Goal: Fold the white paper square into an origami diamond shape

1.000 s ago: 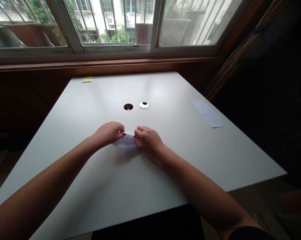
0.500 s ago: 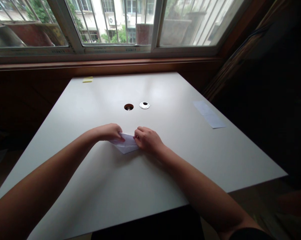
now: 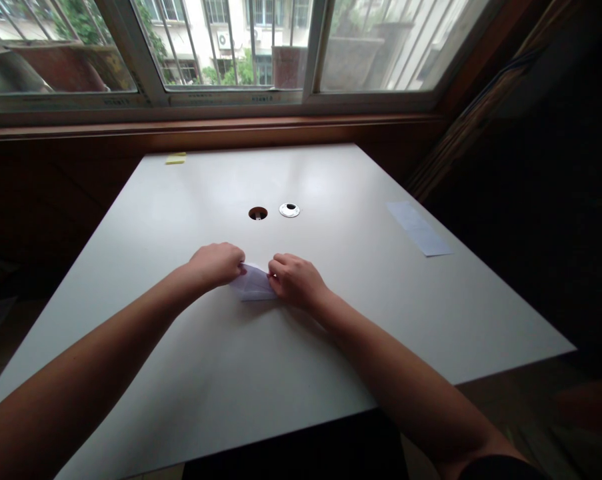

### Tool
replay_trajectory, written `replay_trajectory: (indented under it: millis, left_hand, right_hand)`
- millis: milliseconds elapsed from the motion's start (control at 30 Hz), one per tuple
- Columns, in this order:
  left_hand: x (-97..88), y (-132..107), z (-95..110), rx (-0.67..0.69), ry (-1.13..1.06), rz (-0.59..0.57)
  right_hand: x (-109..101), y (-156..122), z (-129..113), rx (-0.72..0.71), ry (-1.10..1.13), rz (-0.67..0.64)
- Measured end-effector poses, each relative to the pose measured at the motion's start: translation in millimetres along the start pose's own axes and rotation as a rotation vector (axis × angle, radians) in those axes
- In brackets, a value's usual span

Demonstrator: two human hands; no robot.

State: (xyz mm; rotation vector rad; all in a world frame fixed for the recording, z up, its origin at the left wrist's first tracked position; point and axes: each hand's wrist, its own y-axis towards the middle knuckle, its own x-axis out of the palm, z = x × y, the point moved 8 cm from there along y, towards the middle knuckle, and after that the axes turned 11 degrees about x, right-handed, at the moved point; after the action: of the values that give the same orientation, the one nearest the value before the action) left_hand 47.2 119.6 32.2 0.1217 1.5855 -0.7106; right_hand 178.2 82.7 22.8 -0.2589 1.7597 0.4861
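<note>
A folded sheet of white paper is held between my two hands, just above or on the white table; I cannot tell which. My left hand pinches its upper left edge, with thumb and fingers closed. At the paper's right side, my right hand grips it between thumb and curled fingers. Part of the paper is hidden behind the right fingers. Its lower edge slants down toward me, with a shadow under it.
Beyond my hands are a round cable hole and its silver cover ring. Another piece of paper lies near the right edge. Yellow sticky notes sit at the far left corner, below a barred window.
My left hand has turned and risen slightly, with its knuckles higher. The left part of the paper has shifted and its lower point looks flatter. My right hand stays in place.
</note>
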Motion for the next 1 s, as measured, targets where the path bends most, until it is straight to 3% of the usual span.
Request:
replay_trajectory:
  millis: [167, 367, 700, 833, 1000]
  left_hand:
    - [-7.1, -12, 3, 0.052, 0.032, 0.190]
    - [2.8, -19, -7, 0.029, 0.003, 0.205]
    - [3.0, -27, 7, 0.104, -0.012, 0.274]
    - [10.5, -25, -2, 0.119, -0.235, 0.314]
    - [20.7, -23, -13, 0.283, -0.703, 0.402]
  right_hand:
    - [-4, -1, -2, -0.020, -0.049, -0.014]
    - [-11, -1, -5, -0.052, -0.055, -0.023]
    - [-5, -4, -7, -0.052, 0.139, -0.046]
    - [2, -3, -8, -0.075, 0.109, -0.071]
    - [1, -4, -8, -0.098, 0.098, -0.057]
